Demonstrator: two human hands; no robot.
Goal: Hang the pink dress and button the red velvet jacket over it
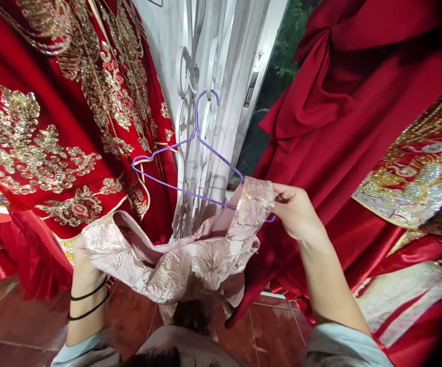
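Observation:
A pale pink dress (209, 262) with a shiny raised floral pattern is stretched between my two hands. My right hand (291, 206) pinches its right shoulder strap, which lies over the right arm of a purple wire hanger (190, 192). My left hand (81, 250) is under the left shoulder strap, and the cloth covers most of its fingers. The left end of the hanger is bare and apart from that strap. By its hook, the hanger hangs on a white scrolled metal rack (184, 76).
Red garments with gold sequin embroidery (68, 132) hang close on the left. A dark red gown (343, 97) and another embroidered red garment (415, 178) hang on the right. Behind the rack are a white curtain and a door frame (257, 71). Reddish tiles (136, 311) cover the floor.

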